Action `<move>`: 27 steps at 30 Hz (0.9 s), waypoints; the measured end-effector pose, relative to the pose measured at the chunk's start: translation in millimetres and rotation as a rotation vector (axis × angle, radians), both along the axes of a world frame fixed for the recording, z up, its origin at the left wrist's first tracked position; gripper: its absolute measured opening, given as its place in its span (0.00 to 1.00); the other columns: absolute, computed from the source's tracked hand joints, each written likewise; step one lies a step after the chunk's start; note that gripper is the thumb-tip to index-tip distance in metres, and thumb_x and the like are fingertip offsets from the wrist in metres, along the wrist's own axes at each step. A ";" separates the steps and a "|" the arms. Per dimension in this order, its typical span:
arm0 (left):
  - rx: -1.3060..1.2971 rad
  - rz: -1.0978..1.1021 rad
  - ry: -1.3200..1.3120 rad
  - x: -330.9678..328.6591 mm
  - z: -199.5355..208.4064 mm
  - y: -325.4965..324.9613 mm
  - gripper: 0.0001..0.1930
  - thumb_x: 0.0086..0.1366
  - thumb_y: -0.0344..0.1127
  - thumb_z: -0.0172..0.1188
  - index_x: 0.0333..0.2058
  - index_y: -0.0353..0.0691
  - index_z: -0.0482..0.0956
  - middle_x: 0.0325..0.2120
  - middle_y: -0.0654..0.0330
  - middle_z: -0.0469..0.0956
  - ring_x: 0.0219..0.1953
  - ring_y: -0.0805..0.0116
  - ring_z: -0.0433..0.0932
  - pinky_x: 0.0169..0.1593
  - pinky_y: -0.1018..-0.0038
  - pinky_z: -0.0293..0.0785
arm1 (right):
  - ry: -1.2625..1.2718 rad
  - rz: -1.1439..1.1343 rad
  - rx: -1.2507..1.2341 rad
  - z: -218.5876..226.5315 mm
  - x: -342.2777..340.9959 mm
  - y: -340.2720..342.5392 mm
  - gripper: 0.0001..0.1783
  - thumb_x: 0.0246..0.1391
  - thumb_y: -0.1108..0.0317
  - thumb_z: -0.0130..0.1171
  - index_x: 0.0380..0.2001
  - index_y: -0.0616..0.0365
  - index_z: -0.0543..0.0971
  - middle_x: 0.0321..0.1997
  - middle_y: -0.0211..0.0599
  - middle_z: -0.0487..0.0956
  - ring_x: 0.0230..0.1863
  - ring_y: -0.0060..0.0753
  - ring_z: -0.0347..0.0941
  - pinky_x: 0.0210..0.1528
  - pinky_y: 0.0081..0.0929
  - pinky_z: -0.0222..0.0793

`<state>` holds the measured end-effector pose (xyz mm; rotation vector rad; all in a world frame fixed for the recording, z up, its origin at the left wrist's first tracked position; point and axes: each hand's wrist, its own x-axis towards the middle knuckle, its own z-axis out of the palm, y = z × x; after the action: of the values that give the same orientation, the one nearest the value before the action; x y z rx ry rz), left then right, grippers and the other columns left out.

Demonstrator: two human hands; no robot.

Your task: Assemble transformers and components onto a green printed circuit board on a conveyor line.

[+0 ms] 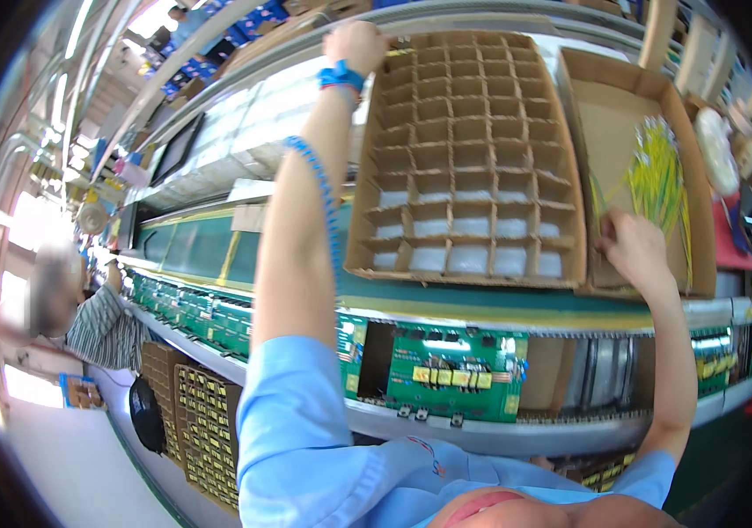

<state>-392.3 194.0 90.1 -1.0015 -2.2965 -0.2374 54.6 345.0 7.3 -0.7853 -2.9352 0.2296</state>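
My left hand (pixel 358 47) reaches out to the far left corner of a cardboard box with a grid of dividers (pixel 468 275). Its fingers curl over the rim, beside a small yellow and dark part (pixel 400 51) in the corner cell; what they hold is hidden. A blue wrist band (pixel 341 77) with a coiled blue cord is on that arm. My right hand (pixel 635 248) is inside a shallow cardboard box (pixel 603 110), fingers pinched at a yellow-green wire (pixel 597 195). Next to it lies a bundle of yellow-green wires (pixel 657 172) with metal ends.
In front of me a green circuit board (pixel 455 370) with a row of yellow parts sits on the rail line (pixel 517 433), among several more boards. At the left a person in a striped sleeve (pixel 112 327) works beside a tray of small yellow parts (pixel 204 422).
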 end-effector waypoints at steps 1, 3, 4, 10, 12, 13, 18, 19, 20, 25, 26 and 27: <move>-0.006 0.084 -0.124 9.2 -5.6 18.7 0.16 0.56 0.54 0.60 0.32 0.52 0.86 0.35 0.54 0.82 0.41 0.54 0.80 0.48 0.57 0.73 | 0.007 -0.016 -0.009 -9.1 3.9 5.6 0.10 0.45 0.64 0.64 0.25 0.57 0.76 0.27 0.47 0.79 0.34 0.52 0.77 0.36 0.46 0.71; 0.002 0.109 -0.170 -3.0 -16.7 21.6 0.19 0.51 0.60 0.62 0.35 0.57 0.87 0.42 0.54 0.80 0.49 0.49 0.75 0.51 0.54 0.70 | 0.039 0.018 -0.021 -12.8 -1.9 4.0 0.09 0.46 0.65 0.63 0.25 0.58 0.76 0.27 0.47 0.79 0.34 0.51 0.77 0.36 0.46 0.71; 0.005 0.124 -0.170 -9.0 -22.3 22.6 0.19 0.51 0.60 0.62 0.35 0.57 0.87 0.42 0.54 0.80 0.49 0.49 0.75 0.51 0.54 0.70 | 0.044 0.002 -0.027 -6.7 -1.1 -0.4 0.08 0.46 0.66 0.63 0.25 0.58 0.76 0.27 0.47 0.79 0.34 0.51 0.77 0.36 0.46 0.71; 0.322 0.031 -0.376 -4.5 -23.8 35.7 0.15 0.55 0.44 0.55 0.35 0.47 0.86 0.41 0.48 0.80 0.47 0.45 0.76 0.53 0.56 0.70 | -0.062 -0.063 0.102 -2.2 -5.6 -2.1 0.06 0.44 0.71 0.60 0.27 0.61 0.76 0.27 0.48 0.79 0.34 0.52 0.77 0.37 0.45 0.72; 0.497 0.033 -0.375 -0.4 -17.1 34.0 0.16 0.56 0.41 0.52 0.34 0.38 0.85 0.38 0.42 0.80 0.44 0.41 0.77 0.51 0.57 0.71 | -0.093 -0.064 0.179 -1.0 -7.2 -3.8 0.07 0.43 0.73 0.59 0.28 0.63 0.76 0.27 0.49 0.79 0.34 0.52 0.78 0.38 0.44 0.73; 0.691 -0.008 -0.381 -1.8 -8.4 29.4 0.16 0.57 0.39 0.51 0.33 0.34 0.84 0.36 0.39 0.79 0.42 0.40 0.77 0.50 0.56 0.71 | -0.125 -0.052 0.183 2.5 -9.1 -5.8 0.08 0.42 0.74 0.58 0.29 0.64 0.75 0.28 0.51 0.79 0.35 0.53 0.78 0.38 0.44 0.74; 0.880 -0.108 -0.492 9.6 38.4 -26.9 0.12 0.64 0.34 0.50 0.39 0.33 0.79 0.29 0.53 0.79 0.33 0.66 0.78 0.35 0.69 0.74 | -0.170 -0.062 0.178 -3.0 -10.7 1.3 0.09 0.42 0.76 0.56 0.31 0.64 0.75 0.30 0.53 0.79 0.36 0.54 0.78 0.40 0.45 0.75; 0.914 -0.179 -0.408 9.0 39.3 -42.0 0.14 0.65 0.37 0.50 0.34 0.33 0.80 0.28 0.50 0.80 0.32 0.61 0.78 0.36 0.66 0.74 | -0.162 -0.064 0.186 -1.2 -7.6 0.3 0.10 0.43 0.76 0.55 0.32 0.65 0.74 0.30 0.53 0.80 0.36 0.55 0.78 0.40 0.46 0.75; 0.946 -0.249 -0.322 8.5 40.3 -57.7 0.18 0.65 0.41 0.49 0.30 0.32 0.81 0.26 0.47 0.81 0.31 0.57 0.79 0.37 0.63 0.73 | -0.155 -0.065 0.194 0.2 -5.1 -0.3 0.11 0.43 0.76 0.54 0.34 0.65 0.74 0.31 0.54 0.80 0.36 0.56 0.78 0.39 0.47 0.75; 1.092 -0.260 -0.763 32.7 48.1 -145.4 0.12 0.65 0.35 0.52 0.35 0.31 0.78 0.31 0.56 0.79 0.34 0.64 0.81 0.36 0.66 0.82 | -0.093 -0.110 0.259 -5.6 -8.3 6.6 0.14 0.47 0.75 0.52 0.39 0.64 0.70 0.30 0.53 0.80 0.35 0.57 0.78 0.38 0.50 0.74; 1.015 -0.214 -0.701 40.7 46.0 -165.0 0.13 0.64 0.36 0.52 0.36 0.30 0.77 0.32 0.56 0.78 0.33 0.64 0.80 0.36 0.66 0.82 | -0.067 -0.151 0.267 -4.3 -6.1 7.1 0.14 0.48 0.75 0.51 0.40 0.64 0.69 0.30 0.53 0.80 0.35 0.57 0.78 0.38 0.51 0.74; 0.891 -0.135 -0.750 38.5 38.1 -185.2 0.14 0.65 0.37 0.52 0.38 0.30 0.77 0.32 0.56 0.78 0.34 0.66 0.79 0.37 0.67 0.82 | -0.068 -0.151 0.268 -3.4 -2.0 10.4 0.14 0.48 0.75 0.51 0.40 0.64 0.69 0.30 0.53 0.80 0.35 0.57 0.78 0.38 0.51 0.74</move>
<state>-353.7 8.8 128.2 -0.6199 -2.2744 -1.7518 52.6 355.4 4.0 -0.9811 -2.8627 -0.2016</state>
